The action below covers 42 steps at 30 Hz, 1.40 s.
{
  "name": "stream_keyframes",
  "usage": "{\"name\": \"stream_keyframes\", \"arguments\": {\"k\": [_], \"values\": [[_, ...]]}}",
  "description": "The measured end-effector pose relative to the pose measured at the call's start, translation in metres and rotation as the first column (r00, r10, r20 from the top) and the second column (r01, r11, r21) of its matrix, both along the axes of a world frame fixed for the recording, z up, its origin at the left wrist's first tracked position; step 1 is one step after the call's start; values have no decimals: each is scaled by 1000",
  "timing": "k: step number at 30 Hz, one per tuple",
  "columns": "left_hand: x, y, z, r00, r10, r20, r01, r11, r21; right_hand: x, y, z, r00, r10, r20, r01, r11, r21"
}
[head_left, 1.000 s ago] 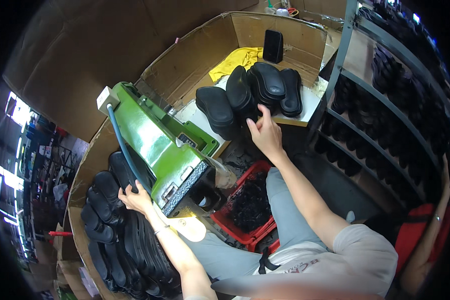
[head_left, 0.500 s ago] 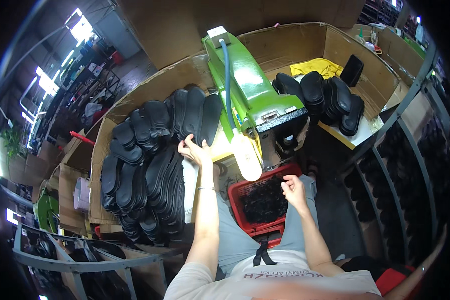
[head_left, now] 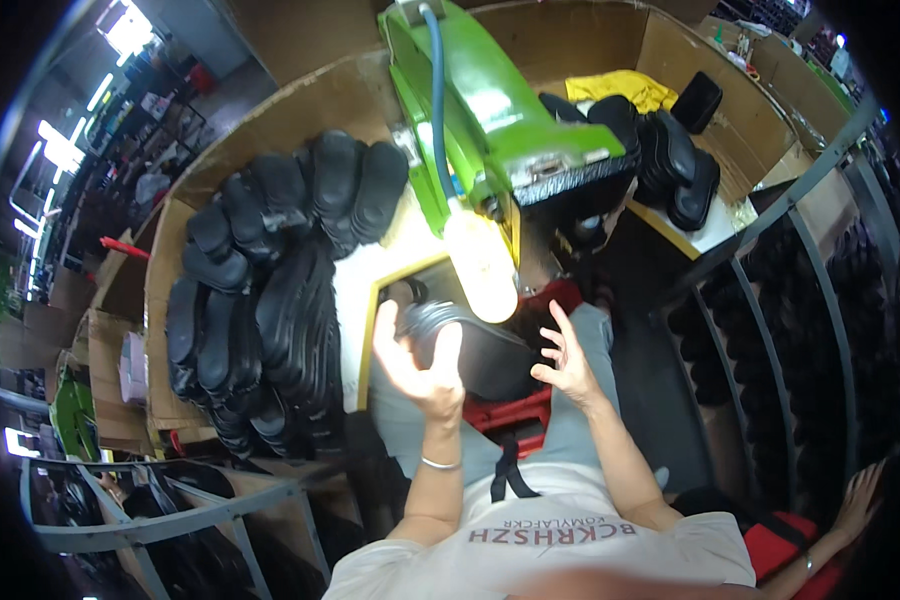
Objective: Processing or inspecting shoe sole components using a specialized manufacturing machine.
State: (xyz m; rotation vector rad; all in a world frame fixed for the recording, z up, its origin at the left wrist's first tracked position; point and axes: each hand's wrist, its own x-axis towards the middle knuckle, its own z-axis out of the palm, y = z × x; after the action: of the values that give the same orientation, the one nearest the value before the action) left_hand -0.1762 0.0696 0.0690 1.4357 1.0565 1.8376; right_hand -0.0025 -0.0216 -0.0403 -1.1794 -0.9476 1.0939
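A bundle of black shoe soles is between my hands, over the red basket and in front of my lap. My left hand is at the bundle's left end, thumb and fingers spread wide, the thumb overlapping the soles in view. At the right end, my right hand has its fingers apart, close to the bundle. Neither hand is wrapped round it, and what bears it from below is hidden. Above the bundle is the rounded pale lamp head of a green machine.
Stacked black soles fill the left of the cardboard-walled bench. More soles and a yellow cloth are at the right. Metal racks flank me on both sides. Another person's hand shows at the lower right.
My left hand has left the upright soles at the left bench and come back over my lap. A sole bundle is now between my hands. My right hand has opened.
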Motion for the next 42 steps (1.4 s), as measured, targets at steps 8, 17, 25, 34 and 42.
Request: {"name": "stream_keyframes", "arguments": {"k": [8, 17, 25, 34, 42], "values": [[64, -48, -21, 672, -600, 434, 740, 525, -420, 0, -78, -5, 884, -33, -466, -60, 981, -182], [69, -5, -15, 655, -746, 119, 674, 507, -537, -25, -81, 2, 864, 25, -502, -137, 973, -186], [68, -16, -19, 699, -610, 372, 713, 561, -420, 31, -110, 33, 821, -429, -376, 405, 903, -146], [63, -8, -27, 763, -625, 163, 617, 632, -468, 109, -35, 80, 792, -496, -357, 520, 854, -34], [16, 10, -34, 833, -511, 211, 550, 801, -234, 79, 14, 93, 856, -345, -385, 352, 934, -53]]}}
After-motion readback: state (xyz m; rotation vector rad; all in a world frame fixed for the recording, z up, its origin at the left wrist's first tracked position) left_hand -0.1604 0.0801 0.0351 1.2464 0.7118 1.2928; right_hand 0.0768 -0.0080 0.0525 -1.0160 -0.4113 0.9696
